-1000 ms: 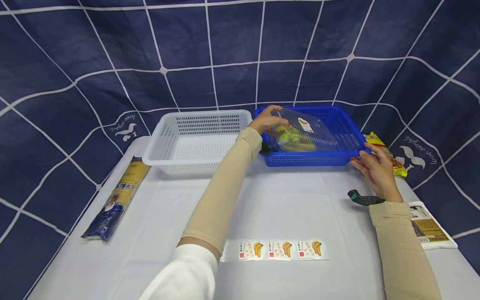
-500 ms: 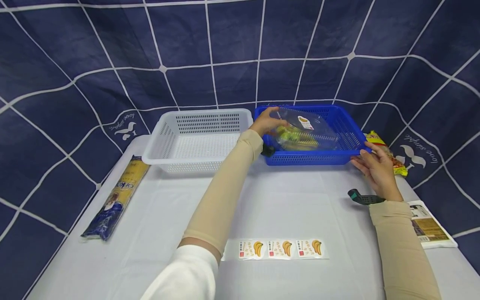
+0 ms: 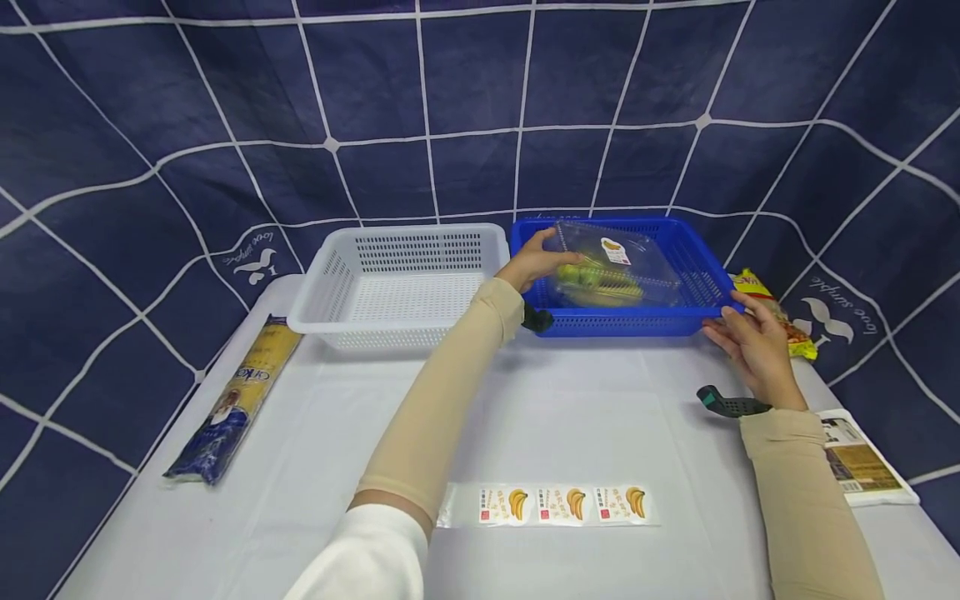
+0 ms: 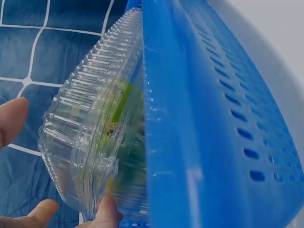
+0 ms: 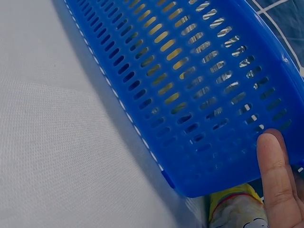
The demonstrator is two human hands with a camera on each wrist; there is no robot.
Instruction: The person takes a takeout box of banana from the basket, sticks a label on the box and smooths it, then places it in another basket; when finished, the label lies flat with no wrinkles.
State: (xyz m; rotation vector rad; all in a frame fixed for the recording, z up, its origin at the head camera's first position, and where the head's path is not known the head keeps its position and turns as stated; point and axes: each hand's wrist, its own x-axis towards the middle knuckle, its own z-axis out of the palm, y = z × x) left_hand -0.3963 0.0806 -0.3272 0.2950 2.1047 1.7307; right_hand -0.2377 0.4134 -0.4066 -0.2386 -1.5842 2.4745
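A clear plastic clamshell box [image 3: 651,265] with a banana sticker on its lid lies inside the blue basket [image 3: 615,322]. Yellow-green fruit [image 3: 592,279] shows through its plastic. My left hand [image 3: 531,265] grips the box's left end; the left wrist view has fingertips [image 4: 107,209] right at the ribbed flange, that end tilted up from the basket rim. With my right hand [image 3: 753,342] I hold the basket's front right corner. In the right wrist view one finger [image 5: 275,175] lies straight against the slotted blue wall.
A white basket [image 3: 397,329] stands left of the blue one. A pasta packet [image 3: 236,400] lies at the left edge; a strip of banana stickers [image 3: 566,505] lies in front. A yellow snack bag [image 3: 798,337] and a white-brown packet [image 3: 862,462] sit on the right.
The box has shifted slightly to the right within the blue basket, and my left hand has followed it. My right hand stays on the basket corner.
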